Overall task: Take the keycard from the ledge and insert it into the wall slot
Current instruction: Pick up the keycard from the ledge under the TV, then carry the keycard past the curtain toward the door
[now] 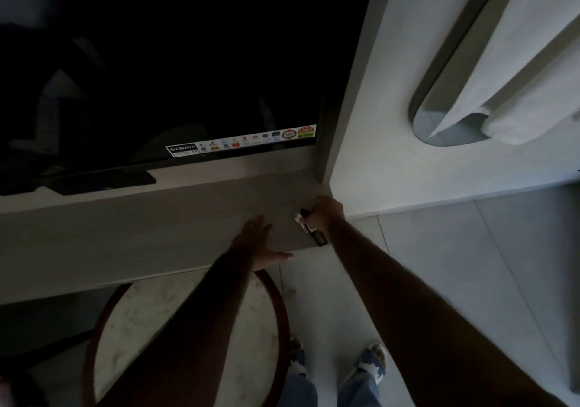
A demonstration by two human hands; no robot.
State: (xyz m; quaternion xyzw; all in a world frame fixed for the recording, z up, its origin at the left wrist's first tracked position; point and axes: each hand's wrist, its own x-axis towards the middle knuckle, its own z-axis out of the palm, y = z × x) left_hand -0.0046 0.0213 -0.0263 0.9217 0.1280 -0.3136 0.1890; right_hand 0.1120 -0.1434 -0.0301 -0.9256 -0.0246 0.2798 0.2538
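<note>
Right hand (324,215) gripping keycard (309,226), television (188,77) behind ledge (125,237)

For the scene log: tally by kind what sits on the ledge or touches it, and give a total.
Hands: 2, left hand flat at the ledge edge, right hand closed on the items
Keycards with white tag: 1, keycard
Dark holders: 1, dark holder at the ledge corner
Televisions: 1, television
Total: 5

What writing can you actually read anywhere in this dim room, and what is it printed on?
"CROWN": on the sticker strip at the lower right corner of the television.
"TV": just under it, faint.
The strip's other small logos and badges are too small to read.
Nothing readable on the item in the right hand.
</note>
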